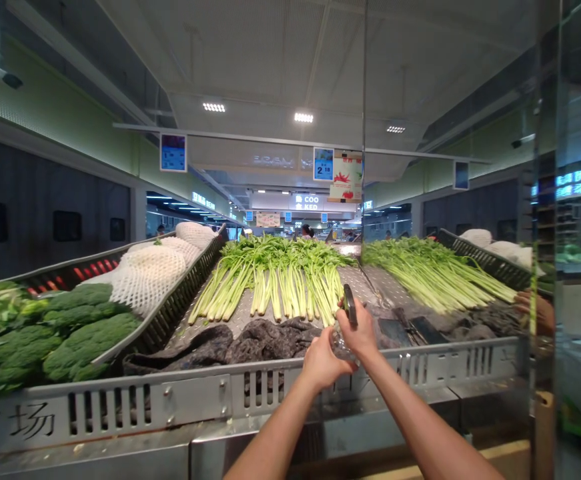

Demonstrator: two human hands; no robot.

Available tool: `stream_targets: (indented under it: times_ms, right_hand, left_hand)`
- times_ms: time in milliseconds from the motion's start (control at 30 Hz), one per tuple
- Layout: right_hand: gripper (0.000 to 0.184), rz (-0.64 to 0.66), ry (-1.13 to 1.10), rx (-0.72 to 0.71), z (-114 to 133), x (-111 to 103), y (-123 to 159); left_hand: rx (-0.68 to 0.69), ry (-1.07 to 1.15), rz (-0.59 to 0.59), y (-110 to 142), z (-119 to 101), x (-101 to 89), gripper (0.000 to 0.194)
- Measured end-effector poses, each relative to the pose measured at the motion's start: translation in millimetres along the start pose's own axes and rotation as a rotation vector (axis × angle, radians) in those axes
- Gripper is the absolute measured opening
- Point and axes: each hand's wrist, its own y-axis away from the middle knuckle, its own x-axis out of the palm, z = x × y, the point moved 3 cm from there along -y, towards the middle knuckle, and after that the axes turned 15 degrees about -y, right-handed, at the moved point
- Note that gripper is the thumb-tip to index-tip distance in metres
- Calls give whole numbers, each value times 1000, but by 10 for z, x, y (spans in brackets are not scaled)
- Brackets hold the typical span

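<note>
A clear, shiny item (340, 344) sits between two bare hands just right of centre in the lower half of the frame, in front of a display of leafy green stalks (290, 287). The left hand (325, 360) curls around its near side, thumb and fingers partly closed. The right hand (357, 329) is more tightly bent, fingers closed around one dark, rounded object (350, 305) that stands up from the grip; exactly what it is cannot be told. The stalks lie side by side in several bunches, too overlapped to count. Below them are crumpled dark cloths (270, 340). At lower left are several broccoli heads (90, 343), with at least three pale pieces in white foam netting (153, 270) above them, beside a black crate wall (185, 300). One hanging display (323, 164) near upper centre reads "2 18"; another display (173, 153) hangs at upper left, its print too small to read. One poster (347, 177) shows red vegetables. A distant lit sign (307, 203) reads "COO KED", and the character "场" is on the grey slatted front rail (195, 397) at lower left. The stalks rest on a textured metal shelf (245, 310). A mirrored panel (390, 200) at right reflects the produce, under a grey ceiling (270, 53) with bright lamps.
</note>
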Motion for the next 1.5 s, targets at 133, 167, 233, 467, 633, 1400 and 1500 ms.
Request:
stream_targets:
  times_ms: [133, 167, 233, 467, 633, 1400, 1500]
  right_hand:
    - [20, 22, 70, 9, 3, 79, -55]
    - [20, 20, 85, 19, 1, 100, -67]
    - [19, 17, 91, 43, -4, 138, -85]
    - [24, 57, -36, 38, 7, 145, -54]
    - [30, 144, -119, 66, 17, 151, -18]
    - [26, 35, 53, -8, -92, 178, -8]
    - [30, 3, 82, 2, -91, 172, 7]
  left_hand:
    - [22, 19, -52, -30, 48, -29, 72]
    - [15, 36, -56, -34, 63, -40, 73]
    - [-1, 70, -58, -36, 86, -65, 76]
    - [-22, 122, -47, -14, 106, -119, 69]
    - [1, 220, -68, -5, 146, -83, 68]
    - [74, 237, -58, -71, 89, -170, 68]
    - [78, 187, -69, -50, 63, -180, 69]
